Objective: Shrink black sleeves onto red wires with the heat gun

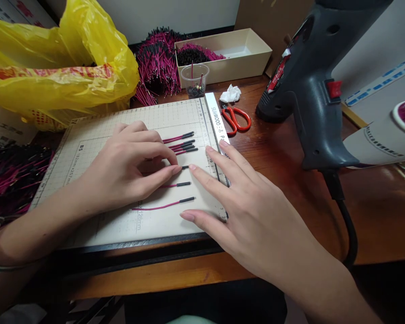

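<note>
Left hand (pixel 133 157) pinches black sleeve (pixel 185 167), long axis pointing rightward at right hand (pixel 248 202), fingers spread, forefinger at sleeve's end.

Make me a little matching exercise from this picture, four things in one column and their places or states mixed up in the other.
1. Left hand
2. Right hand
3. Red-handled scissors
4. Heat gun

A. Dark grey, with a red switch
B. Pinching a black-ended wire
C. Beside crumpled white tissue
D. Spread across the right edge of the grid-marked board

Pairs: 1-B, 2-D, 3-C, 4-A
</note>
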Tool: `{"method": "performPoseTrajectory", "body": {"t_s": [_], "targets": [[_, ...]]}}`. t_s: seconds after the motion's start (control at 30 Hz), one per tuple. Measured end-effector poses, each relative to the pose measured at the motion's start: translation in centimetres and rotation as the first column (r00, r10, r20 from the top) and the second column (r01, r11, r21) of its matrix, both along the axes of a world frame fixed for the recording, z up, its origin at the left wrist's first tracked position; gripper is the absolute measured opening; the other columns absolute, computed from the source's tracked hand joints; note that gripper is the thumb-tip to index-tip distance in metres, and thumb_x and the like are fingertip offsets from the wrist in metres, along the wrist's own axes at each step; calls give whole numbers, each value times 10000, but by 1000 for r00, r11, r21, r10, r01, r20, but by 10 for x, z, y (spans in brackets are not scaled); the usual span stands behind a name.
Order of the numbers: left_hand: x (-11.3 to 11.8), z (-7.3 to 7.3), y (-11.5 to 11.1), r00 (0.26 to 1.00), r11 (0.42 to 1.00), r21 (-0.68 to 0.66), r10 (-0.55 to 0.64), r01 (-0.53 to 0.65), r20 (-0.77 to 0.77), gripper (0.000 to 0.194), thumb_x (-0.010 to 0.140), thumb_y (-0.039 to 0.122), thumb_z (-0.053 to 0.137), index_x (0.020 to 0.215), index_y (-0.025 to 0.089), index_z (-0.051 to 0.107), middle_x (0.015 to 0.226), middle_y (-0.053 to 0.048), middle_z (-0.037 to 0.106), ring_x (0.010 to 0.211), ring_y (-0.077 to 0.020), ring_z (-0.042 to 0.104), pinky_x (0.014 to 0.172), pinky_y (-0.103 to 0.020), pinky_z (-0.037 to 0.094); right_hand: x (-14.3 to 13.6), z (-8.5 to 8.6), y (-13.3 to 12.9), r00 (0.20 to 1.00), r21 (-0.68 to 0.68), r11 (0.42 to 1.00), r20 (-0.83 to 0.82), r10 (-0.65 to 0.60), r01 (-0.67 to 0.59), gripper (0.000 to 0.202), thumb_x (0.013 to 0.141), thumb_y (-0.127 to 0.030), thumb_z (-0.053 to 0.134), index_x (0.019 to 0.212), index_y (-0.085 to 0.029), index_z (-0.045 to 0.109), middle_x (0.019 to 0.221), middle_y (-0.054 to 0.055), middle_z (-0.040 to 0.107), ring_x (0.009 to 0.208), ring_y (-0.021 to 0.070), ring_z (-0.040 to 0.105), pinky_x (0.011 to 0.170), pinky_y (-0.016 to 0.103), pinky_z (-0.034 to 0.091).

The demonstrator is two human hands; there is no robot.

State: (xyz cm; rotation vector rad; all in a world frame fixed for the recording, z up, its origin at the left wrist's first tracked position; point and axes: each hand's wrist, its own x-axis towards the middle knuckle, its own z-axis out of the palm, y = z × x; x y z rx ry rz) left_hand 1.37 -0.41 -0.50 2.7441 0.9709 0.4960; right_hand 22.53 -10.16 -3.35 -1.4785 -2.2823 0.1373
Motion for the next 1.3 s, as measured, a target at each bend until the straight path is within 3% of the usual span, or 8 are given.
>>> {"method": "performPoseTrajectory", "body": {"t_s": [0.33, 0.53, 0.87, 1.3], "targets": [[0, 2, -1, 1000, 1000, 0, -6, 6, 0, 170, 936, 344, 619, 847, 263, 739, 702, 4, 656, 712, -200, 496, 706, -382, 349, -2, -1, 0, 999, 20, 999, -30, -29, 29, 577, 989, -560, 505, 1370, -151, 649, 1522, 141, 541, 1495, 342, 423, 1127, 559, 511], [0, 3, 0, 1000, 1000, 4, -8, 8, -19, 171, 940, 353, 607, 862, 276, 739, 708, 3, 667, 717, -206, 510, 705, -384, 336, -2, -2, 1, 999, 17, 1000, -37, -25, 26, 545, 991, -560, 503, 1348, -185, 671, 1523, 135, 541, 1492, 345, 427, 1129, 558, 508], [1, 0, -1, 1000, 1000, 16, -11, 12, -10, 204, 950, 344, 584, 840, 255, 730, 700, -1, 667, 698, -194, 507, 683, -380, 337, 0, -1, 0, 999, 16, 1000, -37, 3, -2, 632, 944, -652, 524, 1332, -179, 683, 1530, 170, 522, 1500, 376, 406, 1139, 580, 487], [1, 2, -3, 997, 992, 107, -67, 72, -50, 219, 959, 323, 585, 849, 222, 745, 709, -9, 662, 705, -193, 469, 720, -380, 318, -3, -3, 0, 996, 19, 999, -79, -33, 35, 591, 973, -604, 518, 1343, -170, 670, 1524, 114, 544, 1504, 316, 415, 1181, 527, 467]]}}
